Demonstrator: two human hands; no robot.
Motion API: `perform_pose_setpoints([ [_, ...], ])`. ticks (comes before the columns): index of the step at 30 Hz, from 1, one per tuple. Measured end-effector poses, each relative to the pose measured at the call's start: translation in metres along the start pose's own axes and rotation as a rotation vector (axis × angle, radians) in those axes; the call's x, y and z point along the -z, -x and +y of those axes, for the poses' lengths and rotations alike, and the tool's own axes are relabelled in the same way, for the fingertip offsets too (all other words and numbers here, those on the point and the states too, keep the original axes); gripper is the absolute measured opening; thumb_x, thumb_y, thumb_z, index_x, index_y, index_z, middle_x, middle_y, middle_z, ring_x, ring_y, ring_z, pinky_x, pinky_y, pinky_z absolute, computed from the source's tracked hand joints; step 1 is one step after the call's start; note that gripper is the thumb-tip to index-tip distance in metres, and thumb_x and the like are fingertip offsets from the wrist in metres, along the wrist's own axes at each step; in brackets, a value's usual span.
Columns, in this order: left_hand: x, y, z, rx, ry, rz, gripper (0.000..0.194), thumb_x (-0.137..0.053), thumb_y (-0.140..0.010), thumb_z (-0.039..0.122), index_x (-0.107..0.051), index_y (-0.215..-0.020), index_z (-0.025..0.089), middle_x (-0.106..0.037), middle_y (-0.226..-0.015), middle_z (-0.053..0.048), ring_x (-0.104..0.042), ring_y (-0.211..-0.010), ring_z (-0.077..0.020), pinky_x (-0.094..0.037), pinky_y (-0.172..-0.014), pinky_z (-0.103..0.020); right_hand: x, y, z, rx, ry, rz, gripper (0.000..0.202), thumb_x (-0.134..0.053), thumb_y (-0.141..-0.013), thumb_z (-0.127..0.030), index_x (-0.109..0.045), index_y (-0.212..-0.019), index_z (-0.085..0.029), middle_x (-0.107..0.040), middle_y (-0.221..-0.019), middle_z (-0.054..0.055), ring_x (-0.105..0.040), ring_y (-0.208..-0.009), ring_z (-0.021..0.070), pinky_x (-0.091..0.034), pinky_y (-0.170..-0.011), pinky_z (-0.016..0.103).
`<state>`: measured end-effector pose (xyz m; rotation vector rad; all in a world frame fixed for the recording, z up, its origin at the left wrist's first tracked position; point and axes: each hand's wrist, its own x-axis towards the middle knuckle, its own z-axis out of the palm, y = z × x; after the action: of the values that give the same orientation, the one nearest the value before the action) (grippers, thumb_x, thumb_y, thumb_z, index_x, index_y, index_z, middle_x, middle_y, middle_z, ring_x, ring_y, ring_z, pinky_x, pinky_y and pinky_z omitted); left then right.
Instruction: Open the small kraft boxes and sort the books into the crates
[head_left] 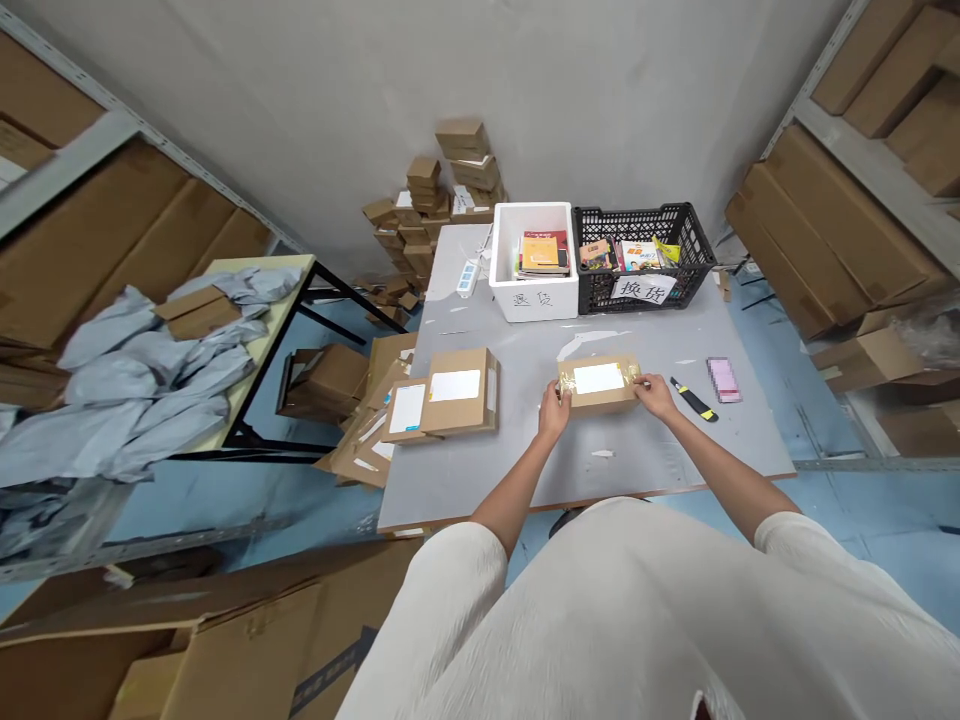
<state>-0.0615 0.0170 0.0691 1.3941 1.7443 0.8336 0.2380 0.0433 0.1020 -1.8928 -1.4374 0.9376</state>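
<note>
A taped cardboard box [600,398] with a white label on top lies on the grey table [525,470] in front of me. My left hand [554,408] grips its left end, thumb toward the front face. At the right end, my right hand [655,394] holds the box near its corner with bent fingers. A black and yellow utility knife [694,399] lies just right of my right hand. Beyond it is a pink phone-like item [724,380], its surface pixelated. To the left, two labelled cardboard boxes [461,410] rest against each other.
A white foam box [534,300] and a black plastic crate [637,272], both with books inside, stand at the table's back. A white power strip [468,278] lies beside them. Cardboard boxes [424,215] are stacked by the wall. Grey bags [172,370] cover a side table.
</note>
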Motion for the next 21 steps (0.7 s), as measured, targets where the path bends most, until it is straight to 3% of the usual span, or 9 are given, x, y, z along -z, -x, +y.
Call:
perform_pose_setpoints([
  [4,-0.013,0.010,-0.006,-0.033,0.032,-0.037,0.057,-0.059,-0.107,0.047,-0.052,-0.157,0.021,-0.072,-0.136,-0.016,-0.072,-0.117,-0.0294,-0.056,-0.103,-0.043,0.016,0.005,0.016,-0.021,-0.010,-0.005,0.024,-0.064,-0.083,-0.028,-0.078,-0.100,-0.021,-0.075,-0.123,0.010,-0.073,-0.092,0.0210,-0.059,-0.103,0.040],
  [11,-0.013,0.012,-0.007,-0.046,0.078,-0.026,0.059,-0.055,-0.108,0.054,-0.055,-0.160,0.026,-0.073,-0.139,-0.015,-0.074,-0.112,-0.0282,-0.059,-0.100,-0.043,0.047,-0.005,0.048,-0.022,-0.003,-0.081,0.029,-0.058,-0.090,-0.028,-0.079,-0.109,-0.023,-0.081,-0.119,0.008,-0.074,-0.101,0.0234,-0.058,-0.101,0.039],
  [15,-0.013,0.010,-0.007,-0.055,0.067,-0.004,0.062,-0.056,-0.107,0.058,-0.057,-0.160,0.027,-0.075,-0.132,-0.014,-0.074,-0.109,-0.0288,-0.059,-0.100,-0.044,0.068,-0.019,0.080,-0.157,0.190,-0.134,0.033,-0.058,-0.090,-0.026,-0.080,-0.116,-0.023,-0.080,-0.126,0.008,-0.074,-0.110,0.0249,-0.057,-0.105,0.040],
  [18,-0.014,0.011,-0.007,-0.032,0.045,0.006,0.063,-0.055,-0.107,0.059,-0.057,-0.161,0.026,-0.076,-0.132,-0.014,-0.074,-0.108,-0.0291,-0.058,-0.101,-0.044,0.078,-0.028,0.106,-0.260,0.472,-0.161,0.043,-0.062,-0.089,-0.027,-0.079,-0.128,-0.023,-0.074,-0.138,0.013,-0.069,-0.126,0.0332,-0.054,-0.108,0.046],
  [21,-0.016,0.013,-0.006,-0.010,0.013,0.025,0.064,-0.052,-0.108,0.059,-0.057,-0.162,0.026,-0.075,-0.135,-0.014,-0.073,-0.111,-0.0293,-0.057,-0.105,-0.045,0.082,-0.034,0.127,-0.258,0.664,-0.221,0.051,-0.065,-0.091,-0.028,-0.073,-0.141,-0.022,-0.068,-0.144,0.019,-0.063,-0.133,0.0394,-0.052,-0.108,0.052],
])
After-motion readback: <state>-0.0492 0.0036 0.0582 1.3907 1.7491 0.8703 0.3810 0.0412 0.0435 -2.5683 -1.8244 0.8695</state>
